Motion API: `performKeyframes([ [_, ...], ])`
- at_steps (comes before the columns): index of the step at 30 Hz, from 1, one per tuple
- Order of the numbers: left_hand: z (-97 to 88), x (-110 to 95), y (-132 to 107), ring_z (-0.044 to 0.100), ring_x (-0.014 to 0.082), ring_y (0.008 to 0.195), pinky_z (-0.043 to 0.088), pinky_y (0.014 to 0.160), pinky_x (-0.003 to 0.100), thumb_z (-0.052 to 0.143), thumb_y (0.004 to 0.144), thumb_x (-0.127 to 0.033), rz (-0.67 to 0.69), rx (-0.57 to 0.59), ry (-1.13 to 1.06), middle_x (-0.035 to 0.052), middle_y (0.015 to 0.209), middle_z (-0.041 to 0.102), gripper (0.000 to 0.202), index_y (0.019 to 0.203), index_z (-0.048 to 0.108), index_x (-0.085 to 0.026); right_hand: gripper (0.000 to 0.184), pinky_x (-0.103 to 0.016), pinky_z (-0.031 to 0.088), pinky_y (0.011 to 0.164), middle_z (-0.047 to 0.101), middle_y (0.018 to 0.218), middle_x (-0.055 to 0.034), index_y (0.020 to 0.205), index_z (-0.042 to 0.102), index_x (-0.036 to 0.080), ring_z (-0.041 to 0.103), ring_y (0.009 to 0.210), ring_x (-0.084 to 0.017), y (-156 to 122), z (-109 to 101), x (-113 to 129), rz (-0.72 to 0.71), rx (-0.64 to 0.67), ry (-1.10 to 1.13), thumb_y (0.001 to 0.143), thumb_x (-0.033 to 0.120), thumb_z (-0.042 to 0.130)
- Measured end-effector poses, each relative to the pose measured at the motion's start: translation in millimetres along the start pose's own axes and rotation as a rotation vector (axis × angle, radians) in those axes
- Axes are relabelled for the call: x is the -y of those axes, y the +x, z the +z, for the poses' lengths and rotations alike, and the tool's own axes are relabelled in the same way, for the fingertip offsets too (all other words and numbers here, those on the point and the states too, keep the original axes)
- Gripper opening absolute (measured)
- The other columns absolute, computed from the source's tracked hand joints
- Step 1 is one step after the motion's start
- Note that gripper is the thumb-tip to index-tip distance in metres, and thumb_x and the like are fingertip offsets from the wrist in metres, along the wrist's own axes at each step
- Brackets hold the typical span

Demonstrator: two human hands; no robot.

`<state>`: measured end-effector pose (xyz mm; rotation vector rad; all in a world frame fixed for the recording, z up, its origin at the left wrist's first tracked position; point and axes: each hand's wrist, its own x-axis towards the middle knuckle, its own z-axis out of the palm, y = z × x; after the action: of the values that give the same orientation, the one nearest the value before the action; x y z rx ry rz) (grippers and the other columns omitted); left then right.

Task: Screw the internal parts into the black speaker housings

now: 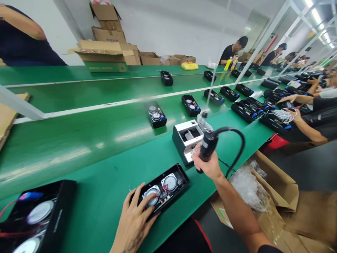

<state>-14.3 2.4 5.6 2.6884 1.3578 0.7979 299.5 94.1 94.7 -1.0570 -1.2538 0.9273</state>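
Observation:
My left hand (137,218) lies with fingers spread on a black speaker housing (164,189) that holds two round silver drivers and red wires, near the front edge of the green bench. My right hand (206,161) is closed round a black electric screwdriver (207,146), held upright with its tip pointing down beside a white screw feeder box (185,138). A black cable loops from the tool's top to the right.
Another open speaker housing (37,218) sits at the front left. More housings (157,115) ride the green conveyor. People sit working at the right (313,119) and far end. Cardboard boxes (106,56) stand at the back, an open carton with plastic bags (265,189) beside my right arm.

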Motion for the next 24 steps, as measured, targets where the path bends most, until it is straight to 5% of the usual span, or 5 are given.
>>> performKeyframes([
  [4,0.7,0.2,0.1,0.055,0.0402,0.148,0.044,0.117,0.06,0.07,0.097,-0.025,0.032,0.005,0.019,-0.0009,0.125,0.082,0.013,0.085,0.075,-0.028,0.04,-0.025,0.042,0.039,0.055,0.064,0.0144,0.128,0.052,0.032,0.044,0.036,-0.01,-37.8,27.1,11.7,-0.06,-0.002,0.316,0.097,0.035,0.077],
  [10,5.8,-1.3,-3.7,0.055,0.0408,0.149,0.045,0.119,0.061,0.074,0.094,-0.025,-0.005,-0.005,0.01,0.0023,0.124,0.082,0.011,0.083,0.075,-0.027,0.037,-0.026,0.041,0.04,0.056,0.067,0.0125,0.129,0.05,0.032,0.046,0.038,-0.01,-59.0,62.7,1.6,-0.05,0.105,0.333,0.1,0.032,0.074],
  [24,0.1,0.1,-0.5,0.056,0.0411,0.148,0.046,0.117,0.06,0.073,0.095,-0.025,0.038,0.017,0.033,0.0007,0.126,0.082,0.009,0.087,0.076,-0.027,0.037,-0.027,0.041,0.041,0.055,0.069,0.0117,0.127,0.051,0.032,0.046,0.04,-0.01,-65.4,70.0,-13.8,-0.043,0.091,0.284,0.099,0.034,0.075],
])
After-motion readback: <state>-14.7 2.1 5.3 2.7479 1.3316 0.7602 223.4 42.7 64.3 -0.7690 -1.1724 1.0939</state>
